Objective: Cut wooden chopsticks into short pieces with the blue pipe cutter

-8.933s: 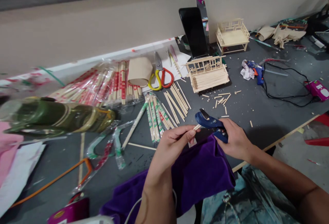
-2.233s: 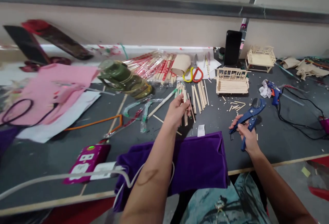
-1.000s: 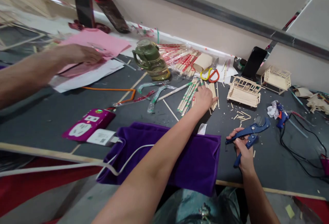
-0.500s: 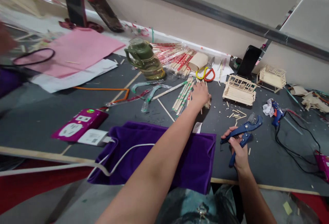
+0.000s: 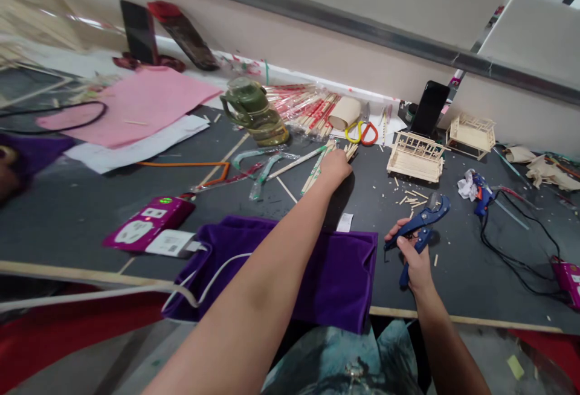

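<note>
My left hand (image 5: 336, 168) is over the bundle of paper-wrapped chopsticks (image 5: 312, 171), with bare sticks (image 5: 350, 151) just beyond it. Its fingers point away from the camera, and what they touch is hidden beneath the hand. Low on the right, my right hand (image 5: 414, 256) grips a blue-handled cutter (image 5: 419, 220), its jaws pointing up and to the right. Short cut stick pieces (image 5: 413, 199) lie scattered just past the cutter. Behind them stand two small stick-built models, a bench-like one (image 5: 415, 162) and a bed-like one (image 5: 472, 135).
A purple cloth (image 5: 339, 274) lies under my left forearm. Left of it is a magenta power strip (image 5: 149, 223). Further back stand a green jug (image 5: 256, 111), scissors (image 5: 361, 133) and a phone (image 5: 430, 108). At the right are a blue glue gun (image 5: 484, 197) and cables. Another person's hand shows far left.
My left hand has shifted left over the wrapped chopsticks, uncovering the bare sticks beside it. My right hand still holds the cutter. The other person's hand sits lower at the left edge.
</note>
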Action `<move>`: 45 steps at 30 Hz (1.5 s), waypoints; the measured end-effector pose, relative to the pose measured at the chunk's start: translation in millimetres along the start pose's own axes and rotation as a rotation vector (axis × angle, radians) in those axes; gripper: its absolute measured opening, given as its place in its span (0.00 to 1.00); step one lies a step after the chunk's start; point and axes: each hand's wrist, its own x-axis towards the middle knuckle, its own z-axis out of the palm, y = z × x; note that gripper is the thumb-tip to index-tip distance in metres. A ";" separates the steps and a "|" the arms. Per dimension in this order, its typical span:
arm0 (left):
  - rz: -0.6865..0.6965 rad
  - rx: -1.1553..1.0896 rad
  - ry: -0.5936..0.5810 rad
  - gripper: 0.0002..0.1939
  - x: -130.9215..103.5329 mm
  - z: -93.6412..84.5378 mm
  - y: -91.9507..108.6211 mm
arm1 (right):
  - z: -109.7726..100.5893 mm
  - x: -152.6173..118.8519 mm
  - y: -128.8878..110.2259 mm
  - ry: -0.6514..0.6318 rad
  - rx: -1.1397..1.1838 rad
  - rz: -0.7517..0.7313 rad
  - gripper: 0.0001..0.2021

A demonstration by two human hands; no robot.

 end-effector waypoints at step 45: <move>0.386 -1.116 -0.019 0.14 -40.4 10.3 40.0 | 3.1 -2.9 -2.3 0.054 -0.004 0.008 0.15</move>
